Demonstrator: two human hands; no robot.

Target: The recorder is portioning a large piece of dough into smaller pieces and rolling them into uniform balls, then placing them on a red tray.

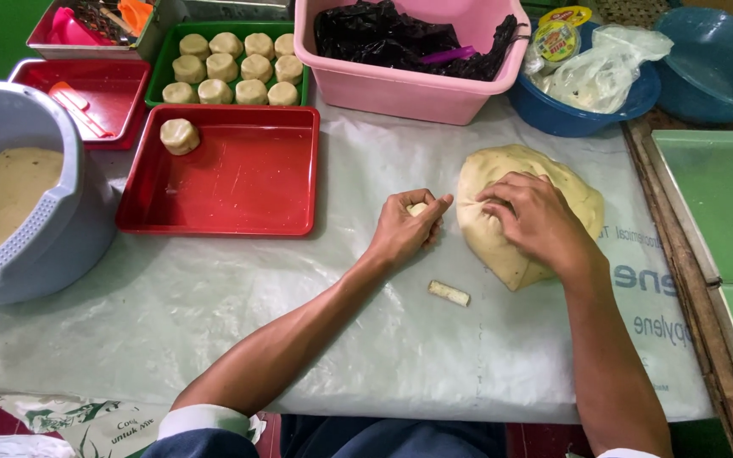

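My left hand (405, 231) is curled into a loose fist around a small piece of dough (417, 208), which peeks out pale between thumb and forefinger. My right hand (532, 214) lies just beside it, fingers spread and pressing down on the big dough mass (553, 182), pinching at its near-left edge. The two hands sit close together, nearly touching at the knuckles.

The big dough mass is a rough oval under and beyond my right hand. Its long axis runs from far-left down to near-right, and its narrower end points back toward my right forearm.

Just behind my left wrist, between my two forearms, a short dough stick (449, 293) lies flat on the plastic sheet (214, 322) that covers the tabletop. Its long axis runs nearly side to side, tipping slightly down to the right.

Further out to the left of my left hand sits a red tray (248, 178) holding one round dough ball (179, 136) in its far-left corner. Beyond that is a green tray (161, 80) filled with rows of similar balls. Well off to the left stands a grey tub (53, 220) of sandy-coloured flour. Beyond my hands is a pink basin (400, 93) with black plastic inside, and beyond my right hand a blue bowl (570, 119) holding a clear bag.
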